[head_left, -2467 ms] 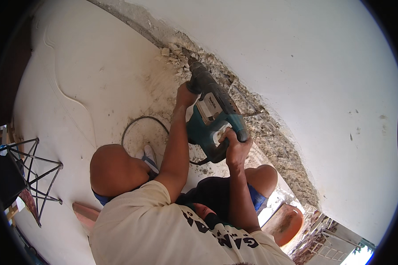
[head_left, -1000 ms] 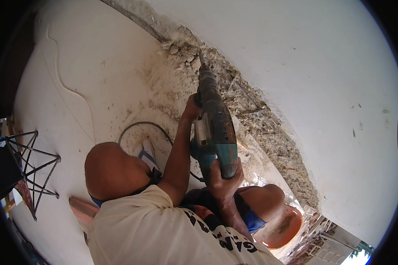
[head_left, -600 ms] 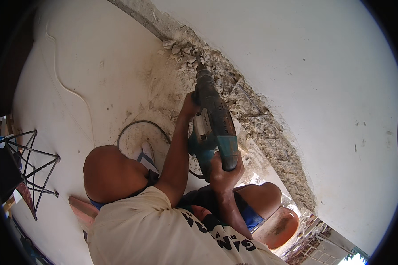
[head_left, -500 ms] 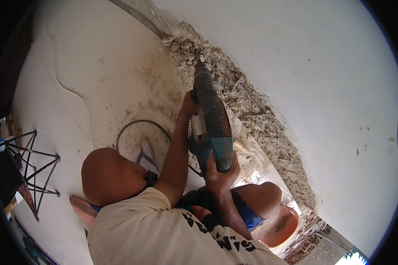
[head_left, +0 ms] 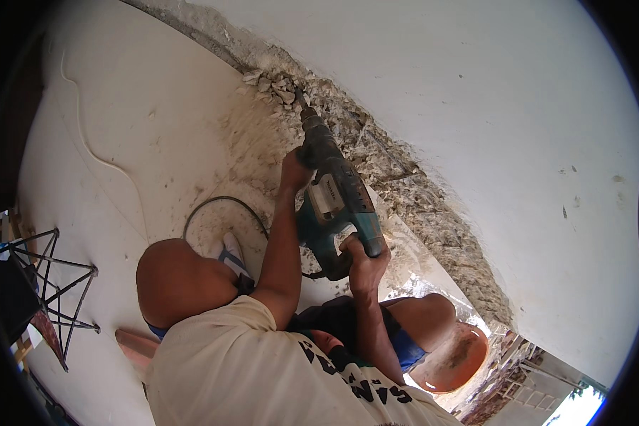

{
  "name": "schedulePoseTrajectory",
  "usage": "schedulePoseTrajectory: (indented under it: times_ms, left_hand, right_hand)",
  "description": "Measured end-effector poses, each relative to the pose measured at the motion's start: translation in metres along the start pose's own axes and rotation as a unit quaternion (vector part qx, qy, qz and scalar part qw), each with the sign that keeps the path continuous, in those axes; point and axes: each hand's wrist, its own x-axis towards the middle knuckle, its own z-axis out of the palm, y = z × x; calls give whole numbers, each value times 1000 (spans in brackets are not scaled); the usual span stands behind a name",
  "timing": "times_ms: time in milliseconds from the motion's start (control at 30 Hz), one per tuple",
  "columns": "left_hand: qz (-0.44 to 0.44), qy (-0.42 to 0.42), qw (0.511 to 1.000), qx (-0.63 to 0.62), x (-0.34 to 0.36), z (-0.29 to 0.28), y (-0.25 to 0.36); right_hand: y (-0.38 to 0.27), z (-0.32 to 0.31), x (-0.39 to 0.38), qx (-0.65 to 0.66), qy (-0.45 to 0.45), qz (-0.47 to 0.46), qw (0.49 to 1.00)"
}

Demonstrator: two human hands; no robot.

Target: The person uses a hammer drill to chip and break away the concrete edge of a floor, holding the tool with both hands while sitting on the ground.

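Note:
A teal and black demolition hammer (head_left: 344, 195) slants up and away from me, its body rolled so the grey side panel shows. My left hand (head_left: 297, 170) is wrapped round the grip near its front. At the back end, my right hand (head_left: 368, 268) is closed on the rear handle. The chisel bit (head_left: 302, 98) reaches into a heap of broken concrete chunks (head_left: 277, 86) at the far end of a rough, chipped-out strip (head_left: 419, 199). Its very tip is hard to make out among the rubble.
A dark power cord (head_left: 224, 199) loops over the dusty floor beside my sandalled foot (head_left: 233, 254). An orange basin (head_left: 451, 358) stands by my right knee. At left are a black folding metal frame (head_left: 53, 284) and a thin white cable (head_left: 85, 135). A smooth white wall (head_left: 504, 142) borders the strip.
The hammer has rolled and shifted slightly left, showing more of its side and rear handle. Both hands have stayed on it. The bit sits a little further left by the chunks.

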Motion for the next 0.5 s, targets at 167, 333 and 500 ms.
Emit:
schedulePoseTrajectory:
  times_ms: [167, 333, 500]
  left_hand:
    - [-37, -2, 999, -10, -15, -14, 2]
    - [-30, 3, 999, 20, -32, -17, 6]
    - [-24, 24, 999, -1, -41, -26, 9]
  right_hand:
    - [-1, -5, -19, 67, -18, 35, 997]
    - [5, -20, -31, 77, -51, 37, 995]
    - [8, -29, -38, 76, -74, 32, 994]
